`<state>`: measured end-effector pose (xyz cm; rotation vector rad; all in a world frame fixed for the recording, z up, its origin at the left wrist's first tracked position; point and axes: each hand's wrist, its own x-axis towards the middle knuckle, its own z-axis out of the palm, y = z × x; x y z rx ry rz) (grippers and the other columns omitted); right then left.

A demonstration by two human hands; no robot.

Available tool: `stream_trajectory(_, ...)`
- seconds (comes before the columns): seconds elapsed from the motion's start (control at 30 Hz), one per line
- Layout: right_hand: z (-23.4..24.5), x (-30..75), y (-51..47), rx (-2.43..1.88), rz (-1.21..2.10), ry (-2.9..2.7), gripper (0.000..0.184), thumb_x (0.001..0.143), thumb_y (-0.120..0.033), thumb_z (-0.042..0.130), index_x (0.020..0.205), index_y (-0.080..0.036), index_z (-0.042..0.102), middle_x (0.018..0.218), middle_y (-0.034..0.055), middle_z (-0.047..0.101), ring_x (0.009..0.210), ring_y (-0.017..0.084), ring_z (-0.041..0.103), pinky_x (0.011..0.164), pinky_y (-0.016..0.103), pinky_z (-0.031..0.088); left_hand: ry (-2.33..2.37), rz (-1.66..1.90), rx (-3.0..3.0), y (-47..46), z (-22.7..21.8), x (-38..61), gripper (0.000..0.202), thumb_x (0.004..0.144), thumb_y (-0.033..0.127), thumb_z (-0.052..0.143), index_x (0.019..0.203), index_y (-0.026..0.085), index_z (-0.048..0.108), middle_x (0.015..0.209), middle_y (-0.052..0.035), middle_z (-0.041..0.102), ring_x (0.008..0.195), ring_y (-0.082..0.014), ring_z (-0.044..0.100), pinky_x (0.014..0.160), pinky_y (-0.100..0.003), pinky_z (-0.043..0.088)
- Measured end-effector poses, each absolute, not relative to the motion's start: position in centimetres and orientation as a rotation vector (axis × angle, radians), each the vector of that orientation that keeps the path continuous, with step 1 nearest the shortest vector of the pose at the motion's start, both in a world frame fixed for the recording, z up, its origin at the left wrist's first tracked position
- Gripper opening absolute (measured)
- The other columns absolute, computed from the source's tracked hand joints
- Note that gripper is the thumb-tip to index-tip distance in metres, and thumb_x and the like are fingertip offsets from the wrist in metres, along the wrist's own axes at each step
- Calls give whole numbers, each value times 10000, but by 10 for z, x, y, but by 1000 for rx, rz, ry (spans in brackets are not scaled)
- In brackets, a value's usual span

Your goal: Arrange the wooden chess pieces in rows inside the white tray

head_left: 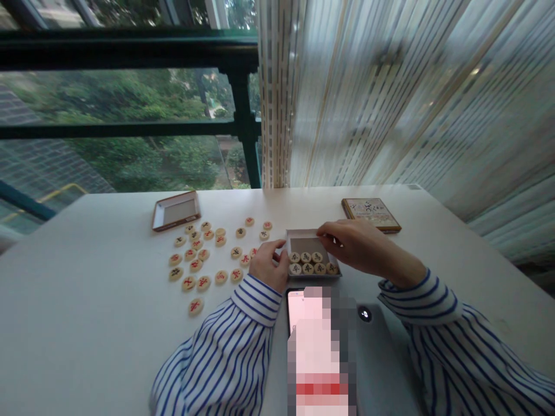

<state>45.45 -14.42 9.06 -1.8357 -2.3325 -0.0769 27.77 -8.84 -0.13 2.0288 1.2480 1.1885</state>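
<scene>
1. Far left: an open tray (176,212), thin walls, pale inside with brownish outer sides, sitting at a slant on the smooth white table (108,300).
2. Next, a loose scatter of round, pale pieces (203,282), some with red characters, some dark. One near the tray looks blank on top. A lot of the lettering is too small to read, and the ones just left of the left hand are partly covered by it.
3. Left hand (269,264): striped cuff, fingers curled, narrow gap between thumb and forefinger, right by the left wall of the box. Can't tell if it's gripping anything.
4. The box (303,246), middle of the table: shallow, rectangular, grey floor. Seven dark-lettered discs (306,257) inside, four along the near wall and three behind them.
5. Phone (296,303), near side of the box: mostly pixelated, cut off at the bottom.
6. Right hand (368,248): fingertips bunched narrow over the box's far right corner, hiding it. Can't tell whether there's a piece in there.
7. Grey slab (381,346), near right: little round lit display, part hidden by the sleeve.
8. Flat case (375,215), far right: printed top, near left part behind the right hand.
</scene>
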Motion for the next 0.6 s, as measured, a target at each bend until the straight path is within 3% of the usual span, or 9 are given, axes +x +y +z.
stream_trajectory(0.27,68,453,-163,-1706,-3,-2119,204,829,-211,430,924,-147,599,799,70,622,724,150,544,687,280,408,1219,1156,2085,-85,-5,277,201,706,152,520,878,126,622,804,-53,655,554,-94,558,556,-235,475)
stream_trajectory(0.6,38,460,-176,-1682,130,-1836,190,831,-236,440,944,-171,579,844,72,612,764,167,569,603,273,456,1147,1168,2116,-87,-2,276,179,719,147,509,857,126,622,805,-57,653,558,-91,558,524,-219,477)
